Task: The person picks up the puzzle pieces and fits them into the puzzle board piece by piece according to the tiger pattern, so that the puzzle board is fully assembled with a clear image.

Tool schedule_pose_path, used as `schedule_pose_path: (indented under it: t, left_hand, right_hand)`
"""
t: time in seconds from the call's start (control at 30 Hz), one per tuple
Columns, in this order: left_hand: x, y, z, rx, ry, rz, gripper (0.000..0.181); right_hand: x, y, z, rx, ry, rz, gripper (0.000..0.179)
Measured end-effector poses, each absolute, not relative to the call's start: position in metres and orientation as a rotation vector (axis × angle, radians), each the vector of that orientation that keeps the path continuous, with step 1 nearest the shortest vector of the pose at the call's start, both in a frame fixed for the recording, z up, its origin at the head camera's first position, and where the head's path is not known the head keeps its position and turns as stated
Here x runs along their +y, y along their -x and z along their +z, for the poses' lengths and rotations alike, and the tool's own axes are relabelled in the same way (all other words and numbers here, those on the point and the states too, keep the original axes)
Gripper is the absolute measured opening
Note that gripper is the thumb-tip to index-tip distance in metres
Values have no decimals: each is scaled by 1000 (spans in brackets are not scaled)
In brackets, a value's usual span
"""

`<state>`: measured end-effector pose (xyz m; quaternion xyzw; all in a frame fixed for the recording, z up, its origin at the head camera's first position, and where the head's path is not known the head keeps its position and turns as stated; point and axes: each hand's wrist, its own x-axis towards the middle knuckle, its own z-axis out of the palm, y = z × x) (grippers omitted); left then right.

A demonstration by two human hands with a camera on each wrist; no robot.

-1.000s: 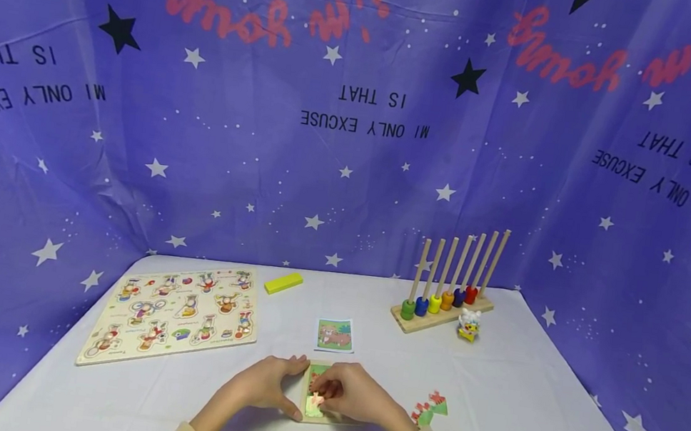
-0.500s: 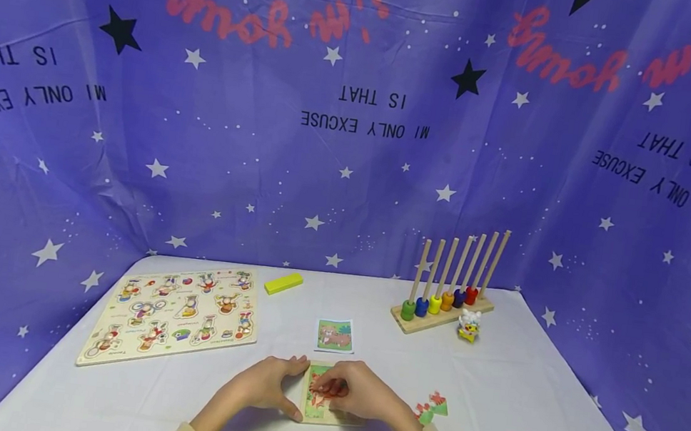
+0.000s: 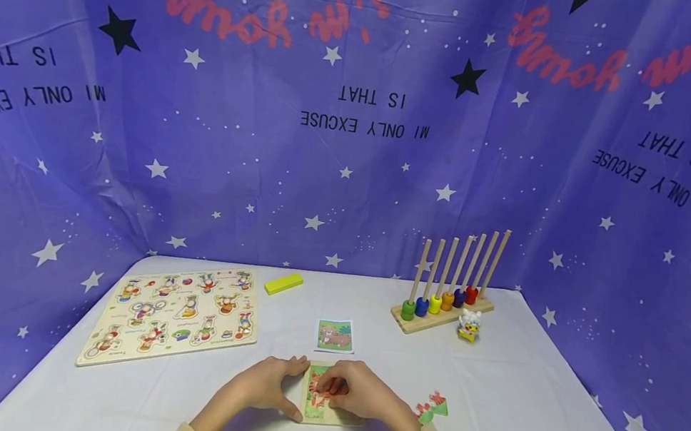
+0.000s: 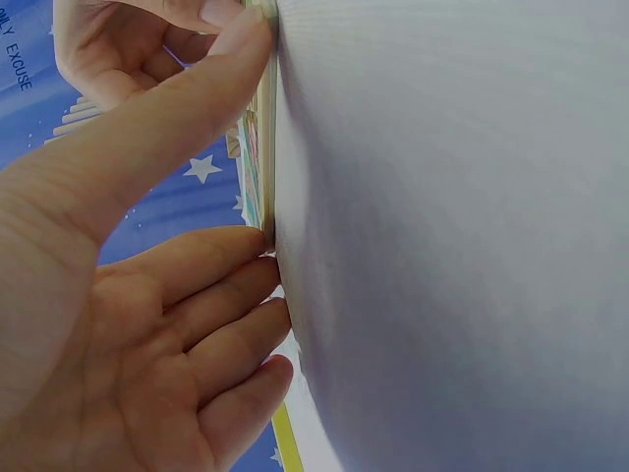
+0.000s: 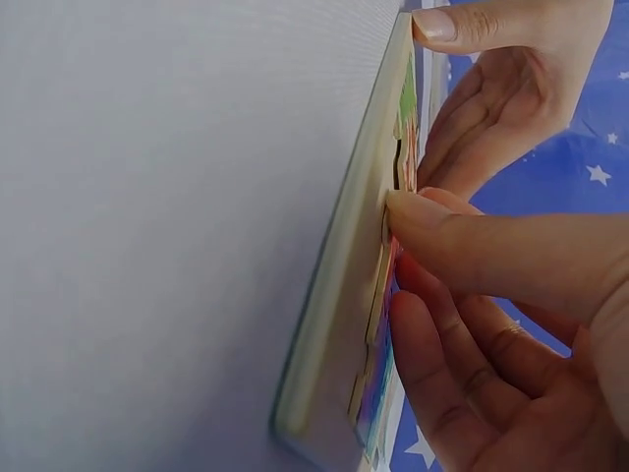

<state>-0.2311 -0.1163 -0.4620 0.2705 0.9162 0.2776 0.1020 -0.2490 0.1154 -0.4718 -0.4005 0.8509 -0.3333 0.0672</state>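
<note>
A small wooden puzzle board (image 3: pixel 330 419) lies flat on the white table in front of me, with printed green and red pieces in its left part. My left hand (image 3: pixel 267 383) holds its left side, thumb at the near corner and fingers at the far one. Over the board, my right hand (image 3: pixel 359 391) pinches a printed puzzle piece (image 3: pixel 319 399) that lies in the frame. In the right wrist view, the thumb touches a piece's edge just above the board (image 5: pixel 329 285). The right hand hides much of the board's right part in the head view.
Loose red and green pieces (image 3: pixel 430 407) lie to the right. A picture card (image 3: pixel 335 335) is behind the board. Farther off are a large peg puzzle (image 3: pixel 172 313), a yellow block (image 3: pixel 283 283), a bead rack (image 3: pixel 443 312) and a small toy figure (image 3: pixel 469 325).
The pale piece tilted in my right fingers a second ago now lies flat in the board. The right hand has shifted slightly; the left hand keeps its place.
</note>
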Motion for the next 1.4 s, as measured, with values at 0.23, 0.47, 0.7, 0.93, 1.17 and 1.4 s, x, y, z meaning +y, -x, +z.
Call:
schedule_pose_path:
  t: [0.23, 0.47, 0.7, 0.93, 1.17, 1.4]
  left_hand:
    - [-116, 231, -463, 2707, -800, 811, 90]
    - [-116, 231, -462, 2708, -814, 814, 90]
    - [-115, 231, -462, 2704, -809, 812, 89]
    - [-116, 233, -462, 2700, -803, 810, 90]
    - [-117, 233, -463, 2699, -800, 813, 90]
    - [-117, 232, -462, 2694, -800, 821, 90]
  right_hand:
    - [117, 250, -472, 2555, 1194, -1022, 22]
    - [117, 251, -472, 2558, 1175, -1011, 18]
    - [115, 255, -471, 2564, 1191, -1006, 14]
    - [113, 260, -471, 2553, 1247, -981, 13]
    - [112, 260, -471, 2544, 1225, -974, 13]
    - [111, 260, -470, 2527, 1215, -983, 12]
